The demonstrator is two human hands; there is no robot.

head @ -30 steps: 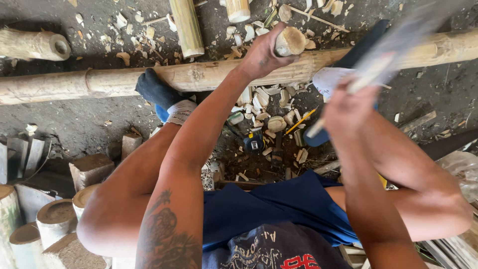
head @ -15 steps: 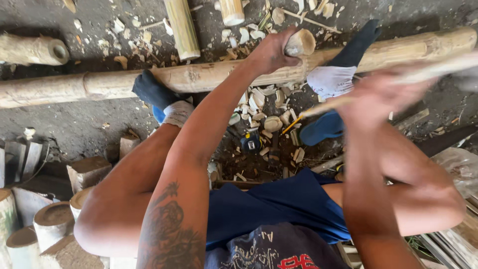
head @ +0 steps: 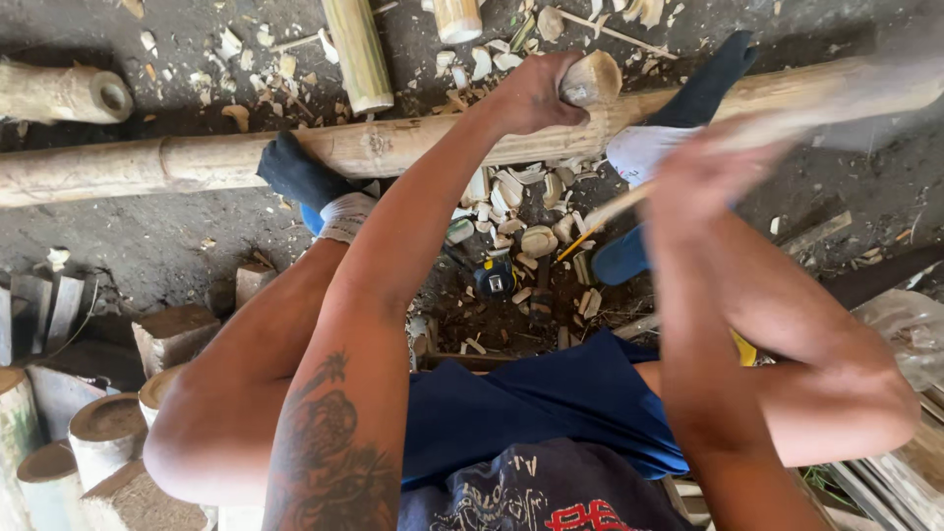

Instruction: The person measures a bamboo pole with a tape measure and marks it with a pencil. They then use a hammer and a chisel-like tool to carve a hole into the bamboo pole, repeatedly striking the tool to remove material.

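- Left hand (head: 531,93) at the end of an outstretched arm, fingers curled shut around a short bamboo piece (head: 590,79), holding it upright against the long bamboo pole (head: 295,157).
- Right hand (head: 703,167) raised and blurred by motion, closed round the handle of a long blade (head: 846,93); blade only a pale streak toward the upper right edge, its exact shape impossible to tell.
- Long bamboo pole lying across the floor (head: 167,246) from left edge to right edge, both feet in dark socks resting against it: left foot (head: 300,177) near its middle, right foot (head: 688,108) just right of the held piece.
- Pale bamboo chips (head: 521,211) scattered on the floor between the feet, a small dark tape measure (head: 495,278) among them.
- Cut bamboo sections (head: 98,433) standing in the lower left corner.
- Another bamboo length (head: 359,49) lying beyond the pole, near the top edge.
- Blue shorts (head: 531,403) at bottom centre.
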